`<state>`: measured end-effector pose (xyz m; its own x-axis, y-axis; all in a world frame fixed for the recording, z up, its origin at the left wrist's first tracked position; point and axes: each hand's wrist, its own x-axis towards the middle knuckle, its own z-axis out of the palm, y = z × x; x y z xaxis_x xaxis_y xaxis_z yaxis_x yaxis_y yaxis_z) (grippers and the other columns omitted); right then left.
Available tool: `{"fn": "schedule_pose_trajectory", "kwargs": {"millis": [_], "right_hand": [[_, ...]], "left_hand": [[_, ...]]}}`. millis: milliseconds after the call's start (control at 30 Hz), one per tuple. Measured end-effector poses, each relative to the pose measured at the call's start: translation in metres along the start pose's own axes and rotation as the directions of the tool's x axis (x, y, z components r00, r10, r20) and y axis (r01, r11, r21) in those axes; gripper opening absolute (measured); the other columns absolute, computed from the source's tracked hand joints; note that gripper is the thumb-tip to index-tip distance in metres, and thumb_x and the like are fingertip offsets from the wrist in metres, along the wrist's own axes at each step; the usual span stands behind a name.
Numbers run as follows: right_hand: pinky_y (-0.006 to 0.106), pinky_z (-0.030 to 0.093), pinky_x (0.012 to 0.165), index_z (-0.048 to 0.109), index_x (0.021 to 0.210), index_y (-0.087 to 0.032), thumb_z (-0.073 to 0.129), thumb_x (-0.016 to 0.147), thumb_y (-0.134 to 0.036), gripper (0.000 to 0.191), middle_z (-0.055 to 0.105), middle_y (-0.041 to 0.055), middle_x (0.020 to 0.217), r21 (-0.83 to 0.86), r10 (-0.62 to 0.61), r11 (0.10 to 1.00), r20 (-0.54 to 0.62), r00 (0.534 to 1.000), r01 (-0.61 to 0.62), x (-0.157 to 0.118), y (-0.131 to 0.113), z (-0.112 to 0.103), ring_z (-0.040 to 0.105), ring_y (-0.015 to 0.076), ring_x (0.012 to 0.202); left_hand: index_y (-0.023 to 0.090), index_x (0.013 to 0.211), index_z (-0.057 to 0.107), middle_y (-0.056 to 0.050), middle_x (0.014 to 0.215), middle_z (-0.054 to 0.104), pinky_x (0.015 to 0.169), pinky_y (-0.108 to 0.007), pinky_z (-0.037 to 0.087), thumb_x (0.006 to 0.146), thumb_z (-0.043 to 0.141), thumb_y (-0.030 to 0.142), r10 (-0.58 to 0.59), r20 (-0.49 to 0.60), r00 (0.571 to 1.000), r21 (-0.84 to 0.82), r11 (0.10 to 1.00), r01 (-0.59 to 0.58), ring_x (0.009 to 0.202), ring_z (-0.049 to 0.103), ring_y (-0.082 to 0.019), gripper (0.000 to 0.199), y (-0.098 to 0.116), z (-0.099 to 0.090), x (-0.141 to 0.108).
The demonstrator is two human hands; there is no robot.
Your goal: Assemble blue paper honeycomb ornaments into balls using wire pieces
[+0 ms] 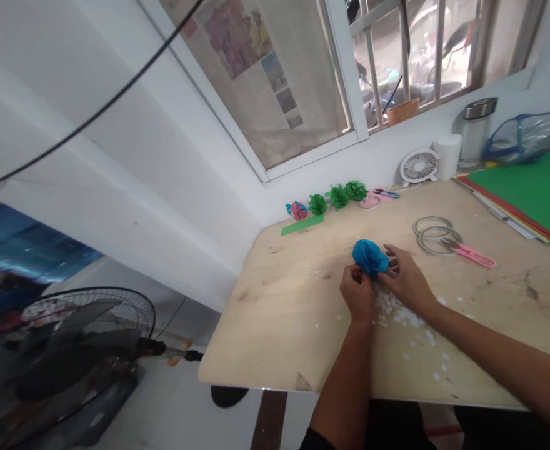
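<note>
A blue paper flower (367, 255) is held just above the wooden table (275, 319) between both hands. My left hand (358, 294) pinches its lower left edge, fingers closed. At its right side, my right hand (405, 278) has thumb and fingers closed around the petals, the index finger bent over. White paper scraps (409, 319) lie scattered under and beside the hands. Right of them are metal rings (433, 232) and pink-handled thread snips (474, 254).
Along the wall stand green paper flowers (339, 197), a pink and blue one (298, 210) and a green strip (302, 225). Further right are a small white fan (419, 167), a glass bottle (475, 134) and stacked coloured paper (532, 194). A black floor fan (92, 312) stands left.
</note>
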<state>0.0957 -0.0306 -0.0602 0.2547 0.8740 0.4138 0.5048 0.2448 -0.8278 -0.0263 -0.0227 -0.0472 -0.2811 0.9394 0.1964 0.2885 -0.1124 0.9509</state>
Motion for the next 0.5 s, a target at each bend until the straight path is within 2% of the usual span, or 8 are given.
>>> {"fn": "schedule_pose_trajectory", "kwargs": {"millis": [333, 500], "right_hand": [[0.048, 0.057, 0.083, 0.057, 0.127, -0.018, 0.058, 0.076, -0.029, 0.052, 0.070, 0.0126, 0.103, -0.108, -0.032, 0.994, -0.014, 0.999, 0.030, -0.0003, 0.0035, 0.0030, 0.068, 0.0279, 0.086], [0.049, 0.056, 0.087, 0.056, 0.128, -0.015, 0.061, 0.073, -0.031, 0.058, 0.068, 0.0172, 0.113, -0.097, -0.055, 0.994, -0.025, 0.998, 0.052, 0.0025, 0.0086, 0.0029, 0.067, 0.0313, 0.098]], "left_hand": [[0.017, 0.083, 0.065, -0.001, 0.073, 0.069, 0.066, -0.024, 0.046, 0.074, 0.058, 0.010, 0.016, -0.002, 1.000, -0.015, 1.000, -0.016, 0.068, 0.064, -0.016, 0.014, -0.0025, -0.0001, -0.0001], [0.017, 0.083, 0.065, -0.001, 0.072, 0.068, 0.064, -0.024, 0.045, 0.074, 0.058, 0.010, 0.005, 0.003, 1.000, -0.024, 1.000, -0.005, 0.067, 0.063, -0.016, 0.014, -0.0014, -0.0006, -0.0003]]}}
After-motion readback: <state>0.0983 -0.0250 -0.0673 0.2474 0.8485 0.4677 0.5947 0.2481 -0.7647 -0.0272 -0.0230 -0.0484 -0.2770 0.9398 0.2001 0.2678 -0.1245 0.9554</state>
